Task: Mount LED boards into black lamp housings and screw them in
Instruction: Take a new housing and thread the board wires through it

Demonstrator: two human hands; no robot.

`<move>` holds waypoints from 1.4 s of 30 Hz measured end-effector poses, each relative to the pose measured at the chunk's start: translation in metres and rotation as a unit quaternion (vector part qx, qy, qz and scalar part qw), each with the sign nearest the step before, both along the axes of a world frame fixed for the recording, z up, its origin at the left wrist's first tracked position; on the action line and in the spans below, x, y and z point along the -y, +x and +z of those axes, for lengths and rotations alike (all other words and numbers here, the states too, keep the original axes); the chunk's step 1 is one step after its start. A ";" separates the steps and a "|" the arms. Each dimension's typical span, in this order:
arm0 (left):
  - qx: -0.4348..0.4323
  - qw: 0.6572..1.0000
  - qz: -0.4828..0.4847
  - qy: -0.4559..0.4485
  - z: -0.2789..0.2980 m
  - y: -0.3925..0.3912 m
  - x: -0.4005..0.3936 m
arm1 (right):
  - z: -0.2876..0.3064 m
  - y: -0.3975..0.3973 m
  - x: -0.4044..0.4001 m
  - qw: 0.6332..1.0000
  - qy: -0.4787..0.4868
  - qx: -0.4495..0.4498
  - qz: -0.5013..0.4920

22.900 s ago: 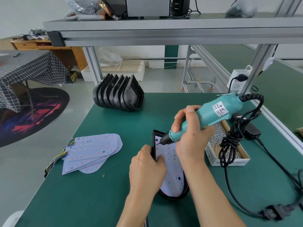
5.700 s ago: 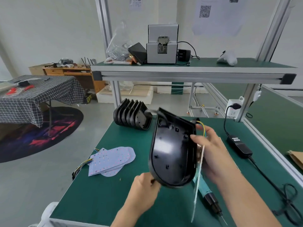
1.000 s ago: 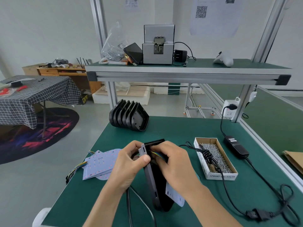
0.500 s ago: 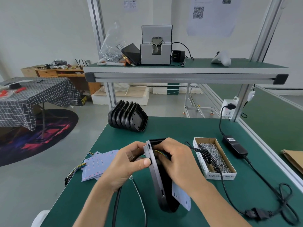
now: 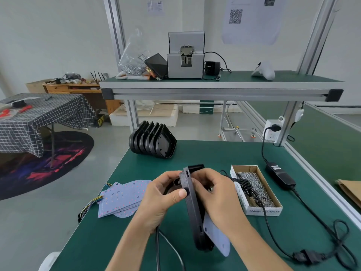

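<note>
Standing on edge between both hands, the black housing (image 5: 192,208) is turned so its open face meets the right hand (image 5: 216,196), whose fingers curl over the rim onto the board (image 5: 216,239), probably to seat it or tuck wires. Opposite, the left hand (image 5: 162,198) clamps thumb and fingers on the housing's back, steadying it. Spare boards (image 5: 123,198) lie just beyond the left fingers; the box of screws (image 5: 254,190) lies past the right knuckles.

Two hands, left (image 5: 160,200) and right (image 5: 216,198), share one black lamp housing (image 5: 193,212) with one LED board (image 5: 216,239) in it. The row of housings (image 5: 152,142) on the table (image 5: 224,153) shows about six. There is one pile of LED boards (image 5: 122,200), too overlapped to count, and one box of screws (image 5: 256,189)
</note>
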State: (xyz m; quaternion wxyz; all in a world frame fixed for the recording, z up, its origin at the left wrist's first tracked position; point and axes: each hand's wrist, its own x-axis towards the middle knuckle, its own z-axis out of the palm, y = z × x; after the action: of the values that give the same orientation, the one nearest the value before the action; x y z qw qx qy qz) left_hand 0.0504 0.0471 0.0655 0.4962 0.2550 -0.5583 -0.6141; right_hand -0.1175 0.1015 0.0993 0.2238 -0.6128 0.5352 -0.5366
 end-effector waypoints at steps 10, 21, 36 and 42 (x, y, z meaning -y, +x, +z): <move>-0.143 0.981 0.076 0.107 -0.003 -0.005 -0.002 | -0.005 -0.004 0.000 1.000 0.010 0.003 0.005; -0.128 0.949 0.197 0.211 0.001 -0.009 0.013 | 0.007 -0.034 0.018 0.992 0.006 -0.109 0.063; -0.020 0.975 -0.061 0.211 -0.021 -0.008 -0.005 | 0.012 -0.037 0.036 0.931 0.236 0.277 0.000; -0.019 0.986 -0.077 0.149 -0.033 -0.018 -0.017 | -0.002 -0.041 0.043 0.936 0.250 0.237 -0.066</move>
State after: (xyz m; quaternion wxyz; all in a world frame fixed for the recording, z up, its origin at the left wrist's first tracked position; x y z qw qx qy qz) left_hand 0.0326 0.0639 0.0322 0.4146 0.2708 -0.4692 -0.7312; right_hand -0.1587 0.0581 0.0969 0.4540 -0.3552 0.6232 -0.5285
